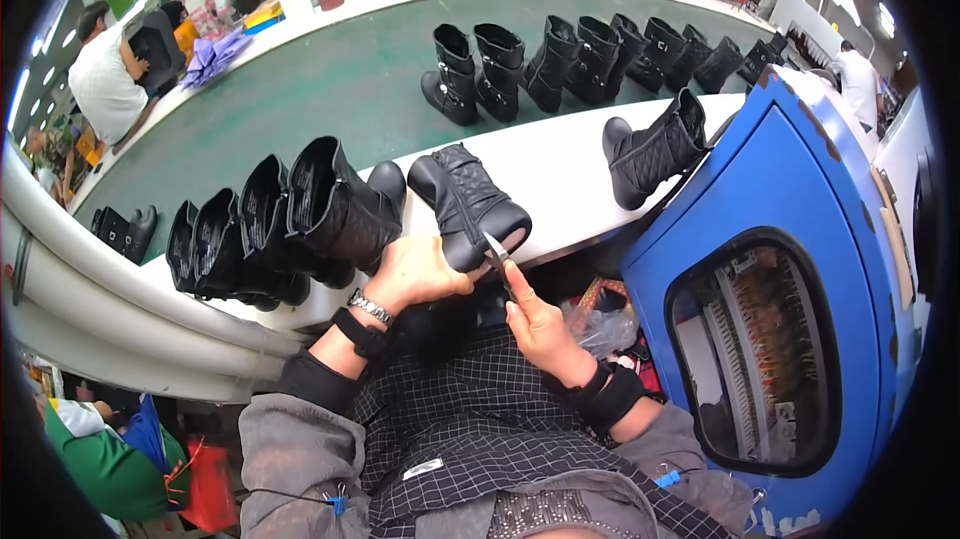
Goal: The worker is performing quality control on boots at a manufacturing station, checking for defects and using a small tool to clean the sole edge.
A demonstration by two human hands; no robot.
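Observation:
A black quilted ankle boot lies on its side at the edge of the white ledge, its heel end toward me. My left hand is closed on the near end of this boot and steadies it. In my right hand is a slim, pointed metal tool, silver with a darker handle; whether it is a knife or snips I cannot tell. Its tip touches or lies very close to the boot by the zipper and heel. Just left of my left hand stands a tall black boot, upright.
More black boots line the ledge at left, and one boot stands at right. Several buckled boots stand on the green conveyor belt. A blue machine cabinet rises close on my right. People work across the belt.

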